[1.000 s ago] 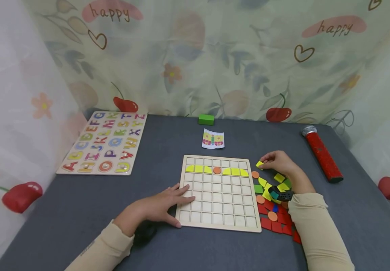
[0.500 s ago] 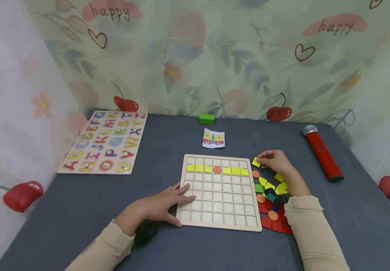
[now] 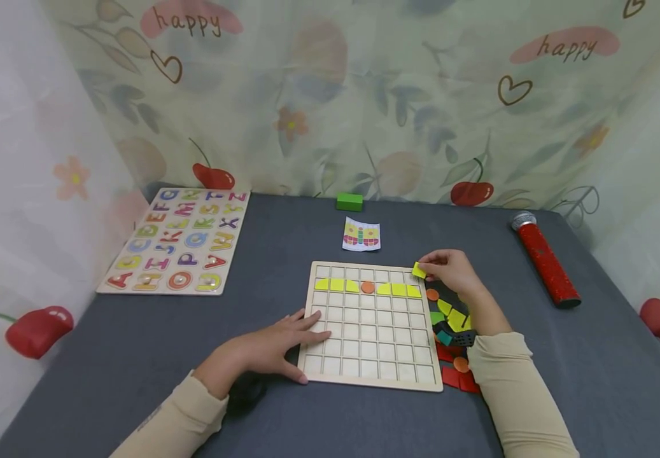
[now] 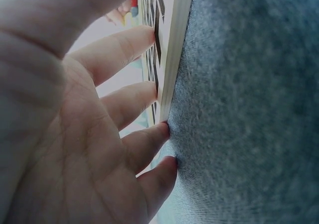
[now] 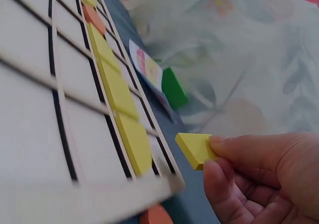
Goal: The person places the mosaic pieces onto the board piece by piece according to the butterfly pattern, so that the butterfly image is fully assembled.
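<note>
My right hand [image 3: 450, 273] pinches a yellow tile [image 3: 418, 271] between thumb and fingertips, held at the far right corner of a wooden grid board [image 3: 370, 383]. The right wrist view has this tile [image 5: 194, 147] just off the board's edge. Along the second row from the far side lie several yellow pieces [image 3: 398, 290], with an orange disc [image 3: 367, 287] in the middle. My left hand [image 3: 275, 346] rests with spread fingers on the board's left edge; in the left wrist view two fingertips touch the top, while others lie by the cloth.
Loose yellow tiles [image 3: 456, 319], red tiles [image 3: 452, 376], orange discs [image 3: 461, 364] and a green tile [image 3: 436, 318] lie right of the board, partly under my right wrist. Beyond are a butterfly picture card [image 3: 361, 235], a green block [image 3: 349, 202], an alphabet board [image 3: 179, 247] and a red microphone [image 3: 547, 262].
My right hand has moved left with the yellow tile, from beside the board to its far right corner. My left hand has stayed in place.
</note>
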Demonstrator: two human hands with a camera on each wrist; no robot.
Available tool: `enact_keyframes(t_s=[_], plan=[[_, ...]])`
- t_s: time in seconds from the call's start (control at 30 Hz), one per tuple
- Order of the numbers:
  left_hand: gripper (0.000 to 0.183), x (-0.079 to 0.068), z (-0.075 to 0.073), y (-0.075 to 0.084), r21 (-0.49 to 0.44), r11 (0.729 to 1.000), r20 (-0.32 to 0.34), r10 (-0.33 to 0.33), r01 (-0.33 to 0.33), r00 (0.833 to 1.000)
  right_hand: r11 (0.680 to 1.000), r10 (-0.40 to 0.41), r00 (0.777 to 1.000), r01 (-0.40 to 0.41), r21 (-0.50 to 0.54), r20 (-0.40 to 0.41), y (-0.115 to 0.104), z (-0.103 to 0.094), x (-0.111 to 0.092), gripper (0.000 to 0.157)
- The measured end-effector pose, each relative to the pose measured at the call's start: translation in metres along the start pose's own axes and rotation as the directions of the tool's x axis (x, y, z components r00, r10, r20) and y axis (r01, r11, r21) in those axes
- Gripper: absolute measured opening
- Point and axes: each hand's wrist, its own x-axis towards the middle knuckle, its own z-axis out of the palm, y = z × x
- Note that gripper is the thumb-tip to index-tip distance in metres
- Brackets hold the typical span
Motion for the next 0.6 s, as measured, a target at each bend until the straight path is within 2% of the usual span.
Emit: enact_keyframes(t_s=[0.3, 0.6], plan=[[0.077, 0.000, 0.001, -0.001, -0.004, 1.000, 0.001, 0.000, 0.000, 1.000, 0.998, -0.025, 0.996, 0.020, 0.054, 0.088, -0.028, 0.031, 0.002, 0.025], [0.077, 0.002, 0.001, -0.001, 0.002, 1.000, 0.006, -0.016, 0.016, 1.000, 0.999, -0.037, 0.988, 0.035, 0.017, 0.152, -0.027, 0.025, -0.010, 0.026]])
